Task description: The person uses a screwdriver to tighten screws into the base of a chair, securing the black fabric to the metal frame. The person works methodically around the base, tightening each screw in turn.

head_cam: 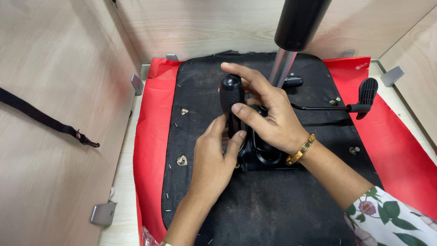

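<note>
An upturned office chair seat [255, 214], black underside on red upholstery, lies between pale wooden panels with its mechanism plate [261, 157] in the middle, and from that plate a ribbed black tension knob [231, 93] sticks up and away from the person, its long axis running roughly straight ahead. The right hand [268, 116] is nearer and curls over the knob from its right, fingers clasped around its upper part, while the left hand [214, 159] sits just below, thumb and fingertips pinching the knob's stem; the chrome gas cylinder [282, 66] rises right behind them and a paddle lever [366, 95] juts off to the right
</note>
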